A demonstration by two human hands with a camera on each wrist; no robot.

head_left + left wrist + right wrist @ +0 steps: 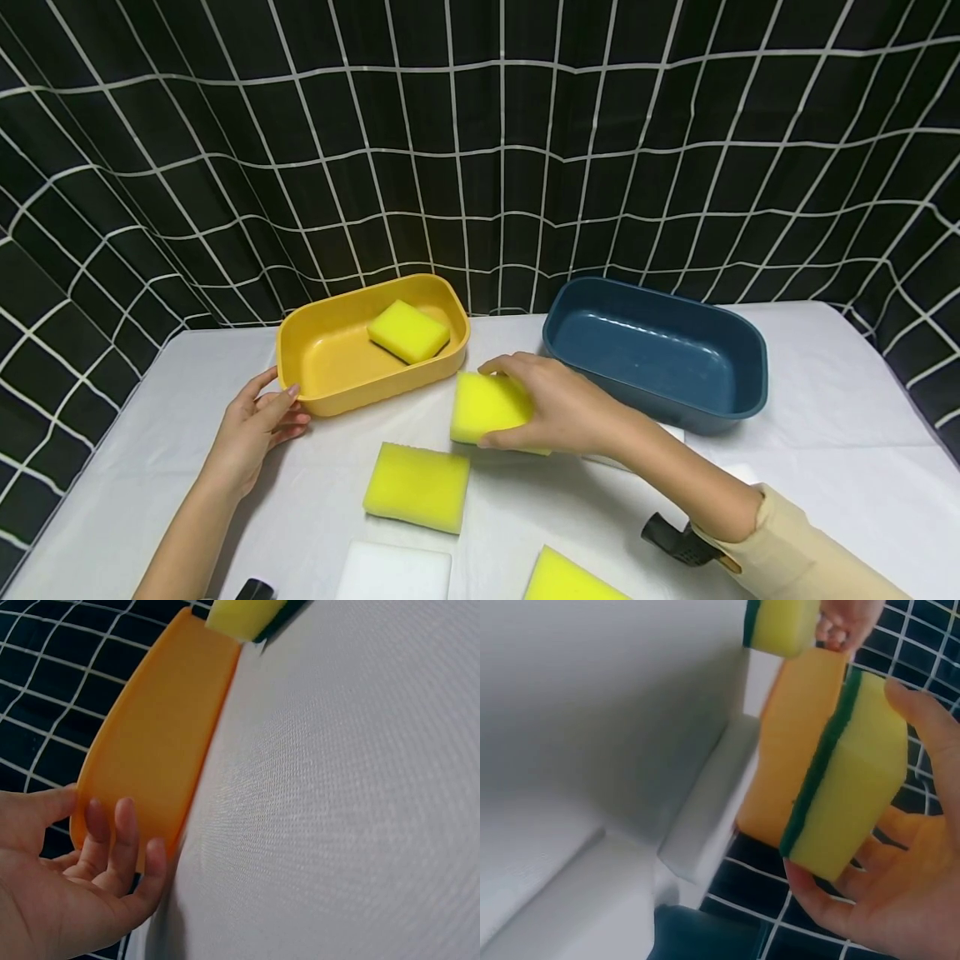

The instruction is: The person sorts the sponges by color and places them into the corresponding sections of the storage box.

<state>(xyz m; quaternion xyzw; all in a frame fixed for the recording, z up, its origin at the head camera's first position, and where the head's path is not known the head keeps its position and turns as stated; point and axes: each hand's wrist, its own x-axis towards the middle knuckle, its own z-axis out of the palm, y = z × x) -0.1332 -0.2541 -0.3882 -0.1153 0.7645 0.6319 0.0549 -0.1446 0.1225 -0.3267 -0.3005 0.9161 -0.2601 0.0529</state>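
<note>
Between thumb and fingers, my right hand point(551, 404) grips a yellow sponge point(487, 408) with a green scouring layer point(821, 765). That sponge is tilted and raised off the cloth, between the two bins. My left hand point(258, 425) holds the near left corner of a yellow bin point(382, 396), thumb at the rim; in the left wrist view several fingers point(124, 836) lie along its outer wall. Inside that bin lies another yellow sponge point(408, 331). A further sponge point(417, 486) rests on the table in front of it.
A dark blue bin point(652, 354) stands at the back right. White blocks lie on the white cloth, one at the front point(395, 573) and others partly under my right arm. Another yellow sponge point(566, 579) is cut off by the near edge. A black checked curtain point(480, 167) hangs behind.
</note>
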